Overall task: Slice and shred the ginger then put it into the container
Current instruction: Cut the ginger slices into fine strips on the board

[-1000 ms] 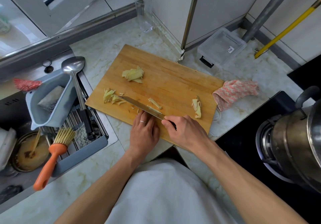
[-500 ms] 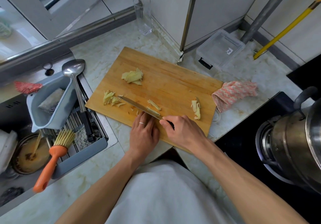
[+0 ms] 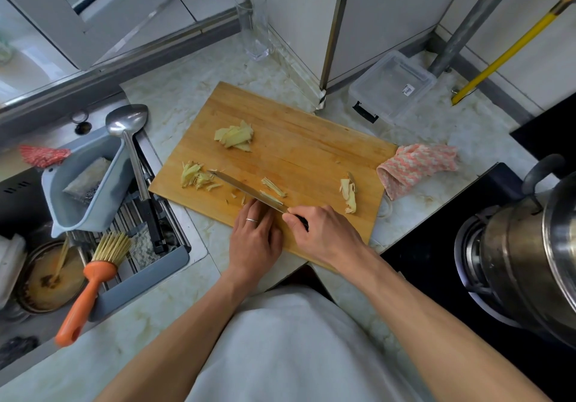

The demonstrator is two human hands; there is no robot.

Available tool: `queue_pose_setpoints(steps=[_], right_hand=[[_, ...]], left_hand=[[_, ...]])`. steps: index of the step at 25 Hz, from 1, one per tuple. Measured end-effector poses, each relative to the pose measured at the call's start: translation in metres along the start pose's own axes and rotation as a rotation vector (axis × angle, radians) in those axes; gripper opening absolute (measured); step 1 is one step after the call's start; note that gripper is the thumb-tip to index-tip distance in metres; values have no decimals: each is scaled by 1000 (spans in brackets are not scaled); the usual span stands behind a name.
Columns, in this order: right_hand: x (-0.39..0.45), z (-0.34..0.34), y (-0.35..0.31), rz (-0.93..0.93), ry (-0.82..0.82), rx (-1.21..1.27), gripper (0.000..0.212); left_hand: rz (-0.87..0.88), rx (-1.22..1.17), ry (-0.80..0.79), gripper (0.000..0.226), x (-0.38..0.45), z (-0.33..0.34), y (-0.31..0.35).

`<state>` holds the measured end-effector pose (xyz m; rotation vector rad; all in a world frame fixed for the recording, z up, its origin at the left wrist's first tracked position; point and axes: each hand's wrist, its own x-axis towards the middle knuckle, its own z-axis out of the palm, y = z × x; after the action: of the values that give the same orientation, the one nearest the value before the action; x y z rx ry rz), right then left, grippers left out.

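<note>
A wooden cutting board [image 3: 299,139] lies on the counter. On it are a stack of ginger slices [image 3: 234,136], a heap of ginger shreds [image 3: 196,177] at the left, a few shreds [image 3: 274,187] beside the blade, and a ginger piece [image 3: 348,195] at the right. My right hand [image 3: 321,233] grips the knife [image 3: 246,190] by its dark handle, blade pointing left across the board. My left hand [image 3: 254,233] rests flat on the board's near edge, fingertips against the blade. A clear plastic container [image 3: 392,87] sits behind the board at the right.
A sink at the left holds a grey drainer basket [image 3: 78,195], a metal ladle [image 3: 131,139] and an orange brush [image 3: 90,286]. A pink cloth [image 3: 414,167] lies right of the board. A steel pot [image 3: 530,261] stands on the stove. A glass [image 3: 254,27] stands at the back.
Both hands and the knife stay in nearly the same place on the board. The ginger heaps have not moved.
</note>
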<state>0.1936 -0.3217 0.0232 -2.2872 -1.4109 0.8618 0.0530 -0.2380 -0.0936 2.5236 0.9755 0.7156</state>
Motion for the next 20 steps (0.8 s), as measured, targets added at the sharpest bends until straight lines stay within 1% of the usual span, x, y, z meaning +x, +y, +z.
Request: queue_pose_setpoints(steps=[9,14,20], right_hand=[[-7,-1,2,8,5,0,40],[-4,3,2,-3,-13,-36,42],[-8,7,-2,8,22,-14,40]], left_hand=[[6,-7,26,36,-1,-3,2],[-1,-30,46,33,-1,-2,2],[-1,-27,38,35,-1,-3,3]])
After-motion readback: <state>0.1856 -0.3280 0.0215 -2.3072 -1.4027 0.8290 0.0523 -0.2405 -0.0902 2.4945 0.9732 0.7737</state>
